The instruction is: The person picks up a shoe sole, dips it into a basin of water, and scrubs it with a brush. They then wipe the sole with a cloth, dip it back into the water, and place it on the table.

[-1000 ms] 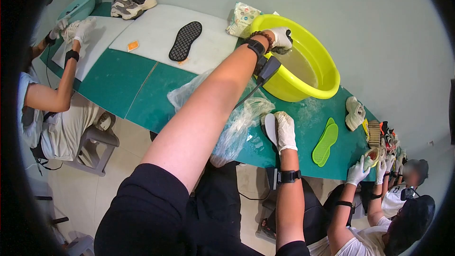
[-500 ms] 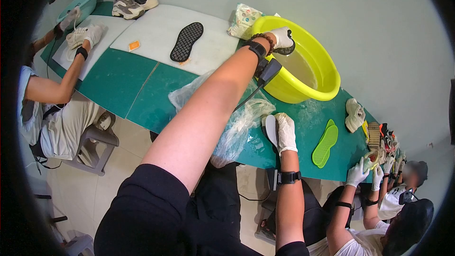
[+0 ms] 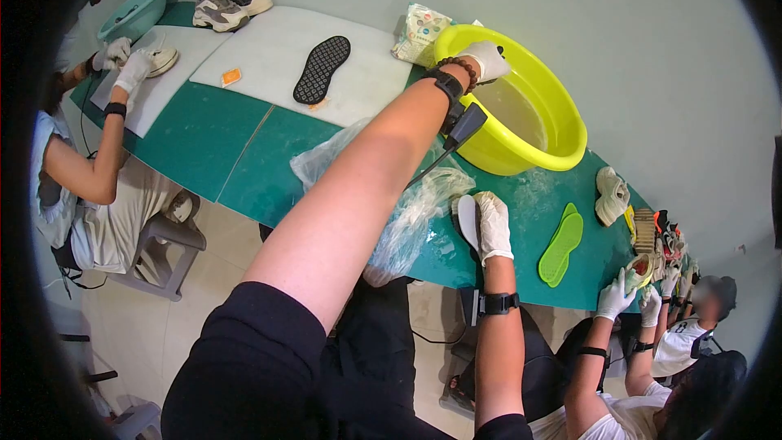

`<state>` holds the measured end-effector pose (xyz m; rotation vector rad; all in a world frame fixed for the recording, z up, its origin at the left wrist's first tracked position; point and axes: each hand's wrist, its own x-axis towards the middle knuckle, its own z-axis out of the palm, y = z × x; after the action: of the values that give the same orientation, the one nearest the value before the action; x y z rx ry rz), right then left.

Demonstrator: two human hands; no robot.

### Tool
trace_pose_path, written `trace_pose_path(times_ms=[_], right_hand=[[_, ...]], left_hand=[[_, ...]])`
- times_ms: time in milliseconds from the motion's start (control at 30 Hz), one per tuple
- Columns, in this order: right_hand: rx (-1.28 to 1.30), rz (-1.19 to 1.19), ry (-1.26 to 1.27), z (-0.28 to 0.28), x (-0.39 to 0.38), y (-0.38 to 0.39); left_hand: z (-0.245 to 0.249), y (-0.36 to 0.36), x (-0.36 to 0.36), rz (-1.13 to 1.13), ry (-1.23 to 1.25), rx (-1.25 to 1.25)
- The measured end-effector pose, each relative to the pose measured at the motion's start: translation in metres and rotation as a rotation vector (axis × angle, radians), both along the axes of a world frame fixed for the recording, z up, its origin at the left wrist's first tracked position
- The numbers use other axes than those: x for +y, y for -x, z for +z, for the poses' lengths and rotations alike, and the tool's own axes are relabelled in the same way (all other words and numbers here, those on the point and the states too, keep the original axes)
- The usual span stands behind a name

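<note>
My left hand [image 3: 488, 62], in a white glove, reaches over the near rim of the yellow-green basin [image 3: 533, 156]. Its fingers are closed round a small black object [image 3: 500, 50], mostly hidden by the glove. Cloudy water [image 3: 517, 110] lies in the basin. Lower down, at the table's front edge, my gloved right hand [image 3: 494, 226] grips an insole [image 3: 467, 222] with a grey top and a dark underside, tilted on its side. Beside that hand lies a pair of bright green insoles [image 3: 560, 246]. A crumpled clear plastic bag [image 3: 407, 224] rests left of it.
A black patterned insole [image 3: 322, 70] and an orange packet [image 3: 231, 77] lie on a white mat [image 3: 269, 49]. Behind stand shoes [image 3: 228, 8] and a wipes packet [image 3: 421, 34]. A beige shoe [image 3: 611, 195] and a brush [image 3: 643, 231] are at right. Co-workers handle shoes on both sides.
My left hand has turned slightly over the basin, and the dark underside of what it holds is now hidden. My right hand stays nearly still. The left co-worker's hands and shoe have shifted.
</note>
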<state>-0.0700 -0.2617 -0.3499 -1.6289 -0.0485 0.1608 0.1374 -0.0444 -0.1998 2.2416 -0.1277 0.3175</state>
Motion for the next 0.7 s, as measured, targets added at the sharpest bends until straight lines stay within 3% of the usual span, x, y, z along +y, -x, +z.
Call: trace_pose_path(times_ms=[133, 233, 533, 700], right_hand=[[-0.023, 0.002, 0.033, 0.0, -0.001, 0.0], [-0.019, 0.008, 0.02, -0.002, -0.002, -0.002], [-0.005, -0.011, -0.017, -0.005, -0.002, -0.002], [-0.029, 0.005, -0.005, -0.003, -0.001, -0.002]], left_hand=[[0.0, -0.006, 0.001, 0.116, 0.101, -0.035], [-0.001, -0.008, 0.001, 0.079, 0.032, -0.058], [0.006, 0.005, 0.002, 0.085, 0.127, 0.043], [-0.004, -0.01, 0.004, -0.048, 0.073, -0.038]])
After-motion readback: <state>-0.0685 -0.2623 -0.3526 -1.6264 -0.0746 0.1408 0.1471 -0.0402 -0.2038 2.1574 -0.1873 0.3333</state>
